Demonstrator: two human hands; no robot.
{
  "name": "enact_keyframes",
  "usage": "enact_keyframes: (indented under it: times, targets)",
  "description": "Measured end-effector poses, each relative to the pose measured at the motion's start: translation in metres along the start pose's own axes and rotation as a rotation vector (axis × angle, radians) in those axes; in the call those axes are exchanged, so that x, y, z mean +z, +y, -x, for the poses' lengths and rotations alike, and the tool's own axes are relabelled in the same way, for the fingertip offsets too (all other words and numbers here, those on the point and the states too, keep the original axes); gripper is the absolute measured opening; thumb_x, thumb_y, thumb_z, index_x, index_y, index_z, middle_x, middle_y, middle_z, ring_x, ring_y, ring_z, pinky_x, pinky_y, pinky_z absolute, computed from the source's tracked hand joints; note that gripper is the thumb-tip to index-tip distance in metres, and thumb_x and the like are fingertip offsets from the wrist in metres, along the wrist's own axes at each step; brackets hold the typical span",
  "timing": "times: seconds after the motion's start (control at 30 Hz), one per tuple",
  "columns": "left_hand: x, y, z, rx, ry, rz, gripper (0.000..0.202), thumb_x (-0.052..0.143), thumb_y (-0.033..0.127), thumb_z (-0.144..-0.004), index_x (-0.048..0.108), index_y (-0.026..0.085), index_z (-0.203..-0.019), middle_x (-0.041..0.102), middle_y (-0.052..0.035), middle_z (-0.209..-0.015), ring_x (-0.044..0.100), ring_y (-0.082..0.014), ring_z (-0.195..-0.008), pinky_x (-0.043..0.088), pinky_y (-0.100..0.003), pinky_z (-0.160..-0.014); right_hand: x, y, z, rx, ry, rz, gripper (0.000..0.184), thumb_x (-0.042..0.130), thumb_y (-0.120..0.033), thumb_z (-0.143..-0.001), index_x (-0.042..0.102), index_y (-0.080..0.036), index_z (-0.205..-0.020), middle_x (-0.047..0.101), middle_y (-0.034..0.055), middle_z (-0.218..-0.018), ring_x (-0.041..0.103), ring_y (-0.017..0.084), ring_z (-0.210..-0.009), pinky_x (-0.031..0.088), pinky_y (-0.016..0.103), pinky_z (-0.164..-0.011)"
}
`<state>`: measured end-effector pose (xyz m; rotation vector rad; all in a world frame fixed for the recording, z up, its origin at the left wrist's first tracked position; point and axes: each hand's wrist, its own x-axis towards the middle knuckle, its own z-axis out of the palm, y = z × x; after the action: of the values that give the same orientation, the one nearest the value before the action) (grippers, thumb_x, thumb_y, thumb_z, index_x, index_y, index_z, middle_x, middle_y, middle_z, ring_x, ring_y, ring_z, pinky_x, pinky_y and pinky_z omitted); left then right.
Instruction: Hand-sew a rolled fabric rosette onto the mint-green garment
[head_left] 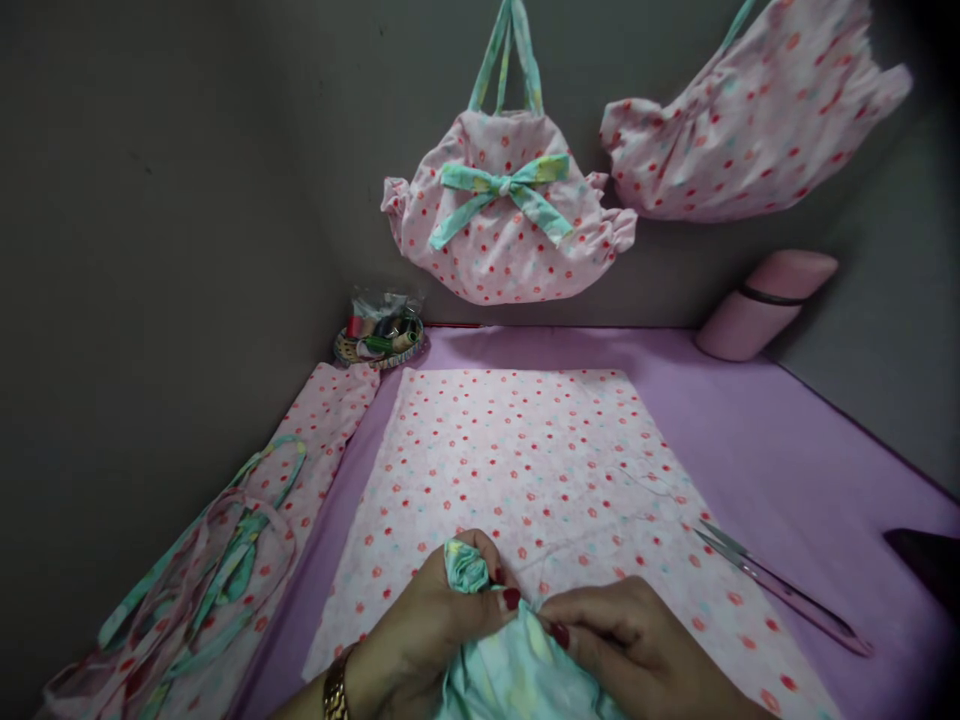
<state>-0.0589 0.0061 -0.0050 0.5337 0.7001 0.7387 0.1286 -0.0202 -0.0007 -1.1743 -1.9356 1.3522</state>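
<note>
Pinching the bunched mint-green printed fabric point(517, 675) from the head view: my left hand point(427, 620) is closed around its gathered end, and my right hand point(637, 640) nips the fold just beside it, over the pink dotted cotton sheet point(540, 450). If either pinch eases, I reckon the gathers spring loose. Slim metal snips point(780, 592) lie right of my fingers, a snag risk.

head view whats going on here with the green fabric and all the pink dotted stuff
A person holds a bunched piece of mint-green fabric in both bare hands, over a pink dotted cloth spread flat on a purple table. The left hand grips the gathered end; the right hand pinches the fabric beside it. A pair of snips lies untouched across the cloth's right edge. A pink bag with a green bow hangs on the wall behind.
</note>
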Motion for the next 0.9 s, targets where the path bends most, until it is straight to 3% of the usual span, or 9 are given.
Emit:
enact_keyframes:
  times: [0.17, 0.43, 0.67, 0.9]
  targets:
    - [0.0, 0.004, 0.0, -0.043, 0.03, 0.002, 0.031, 0.076, 0.01, -0.061, 0.047, 0.016, -0.07, 0.057, 0.0026, -0.064, 0.05, -0.0066, -0.052, 0.036, -0.018, -0.05, 0.002, 0.001, -0.001, 0.022, 0.01, -0.028, 0.028, 0.044, -0.025, -0.085, 0.067, -0.014, -0.075, 0.05, -0.0019, -0.056, 0.043, 0.01, -0.051, 0.034, 0.019, -0.048]
    - [0.004, -0.002, -0.002, 0.058, 0.081, -0.122, 0.033, 0.076, 0.015, -0.063, 0.044, 0.017, -0.071, 0.057, 0.003, -0.065, 0.047, -0.0059, -0.055, 0.033, -0.018, -0.052, 0.009, 0.005, -0.009, 0.074, 0.085, -0.126, 0.03, 0.047, -0.033, -0.086, 0.066, -0.014, -0.073, 0.06, 0.0024, -0.059, 0.049, 0.013, -0.053, 0.036, 0.022, -0.05]
    - [0.004, -0.005, -0.002, 0.113, 0.08, -0.195, 0.031, 0.073, 0.018, -0.067, 0.043, 0.018, -0.073, 0.056, 0.0025, -0.068, 0.046, -0.007, -0.059, 0.032, -0.02, -0.056, 0.011, 0.008, -0.008, 0.074, 0.073, -0.231, 0.022, 0.042, -0.032, -0.09, 0.048, -0.018, -0.075, 0.041, -0.0057, -0.057, 0.034, 0.009, -0.049, 0.025, 0.02, -0.046]
    - [0.009, -0.005, 0.001, 0.094, 0.086, -0.277, 0.033, 0.073, 0.021, -0.066, 0.041, 0.018, -0.072, 0.054, 0.0035, -0.067, 0.045, -0.0075, -0.058, 0.031, -0.021, -0.055, 0.017, 0.0, -0.008, 0.039, 0.084, -0.297, 0.018, 0.039, -0.035, -0.093, 0.04, -0.021, -0.082, 0.037, -0.0073, -0.06, 0.03, 0.009, -0.051, 0.023, 0.021, -0.046]
